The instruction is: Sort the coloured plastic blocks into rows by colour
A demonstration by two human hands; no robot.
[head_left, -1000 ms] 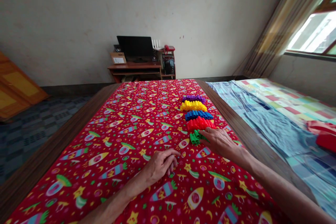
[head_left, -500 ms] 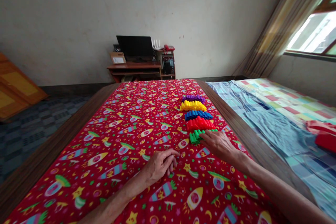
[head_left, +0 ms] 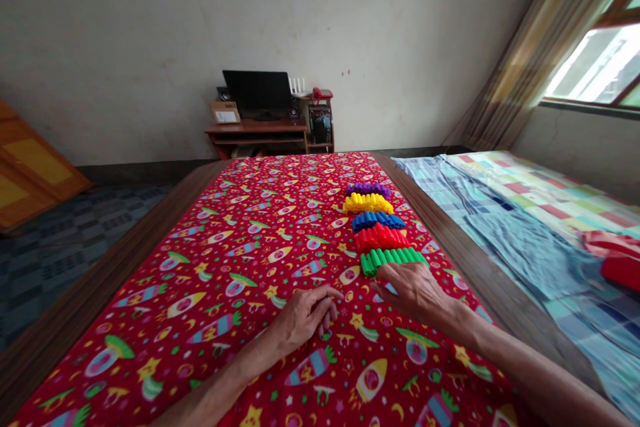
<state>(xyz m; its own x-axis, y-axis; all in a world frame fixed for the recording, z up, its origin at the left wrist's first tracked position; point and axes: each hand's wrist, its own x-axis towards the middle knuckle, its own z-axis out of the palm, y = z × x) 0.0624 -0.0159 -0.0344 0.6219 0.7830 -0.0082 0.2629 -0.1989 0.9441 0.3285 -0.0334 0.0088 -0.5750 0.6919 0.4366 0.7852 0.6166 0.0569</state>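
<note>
My left hand (head_left: pixel 311 313) rests on the red patterned cloth (head_left: pixel 220 360), holding nothing, its index finger stretched out and the others loosely bent. Just in front of the green tubes (head_left: pixel 393 259) is my right hand (head_left: pixel 413 290), a little blurred. Cloth shows between its thumb and bent fingers, and I see nothing held; some fingertips are hidden. Beyond the green row lie rows of red tubes (head_left: pixel 381 237), blue tubes (head_left: pixel 377 221), yellow tubes (head_left: pixel 367 203) and purple tubes (head_left: pixel 369 189), each colour set side by side.
Dark wooden table edges (head_left: pixel 435 213) flank the cloth. To the right is a bed with a checked cover (head_left: pixel 530 240) and a red item (head_left: pixel 620 270). A desk (head_left: pixel 255 125) with a monitor (head_left: pixel 257 93) stands at the far wall, and an orange cabinet (head_left: pixel 35 167) at left.
My right hand has come off the green tubes and drawn back slightly toward me, showing more of their row. My left hand and the tube rows have stayed put.
</note>
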